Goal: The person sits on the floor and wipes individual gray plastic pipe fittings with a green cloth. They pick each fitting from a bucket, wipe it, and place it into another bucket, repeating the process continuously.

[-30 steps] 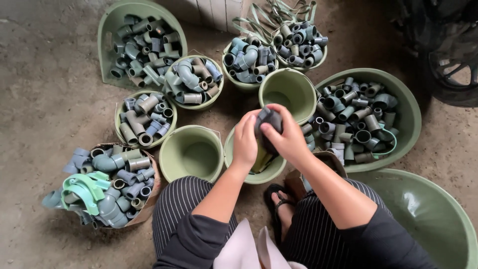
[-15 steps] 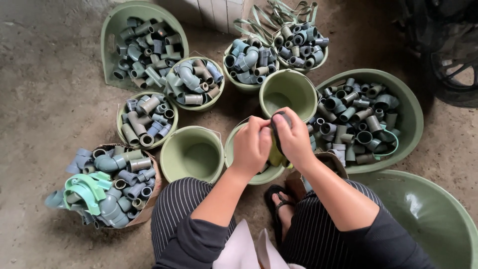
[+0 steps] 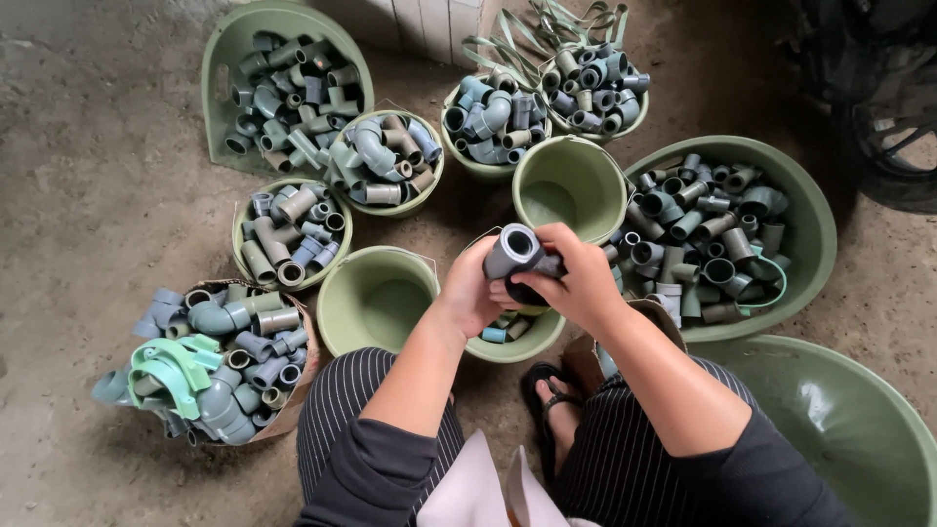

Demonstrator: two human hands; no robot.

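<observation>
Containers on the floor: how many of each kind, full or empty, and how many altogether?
Small green buckets: 7
Large green basins: 3
Cardboard box: 1
Total: 11

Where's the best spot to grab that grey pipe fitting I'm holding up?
Probably its straight barrel just below the open socket end. The grey pipe fitting tilts up and left, with the left hand beneath and the right hand covering its lower end, so come from the top left.

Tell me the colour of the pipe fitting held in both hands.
The pipe fitting is grey with a dark bore, gripped by the left hand and right hand; the head view shows it.
</observation>
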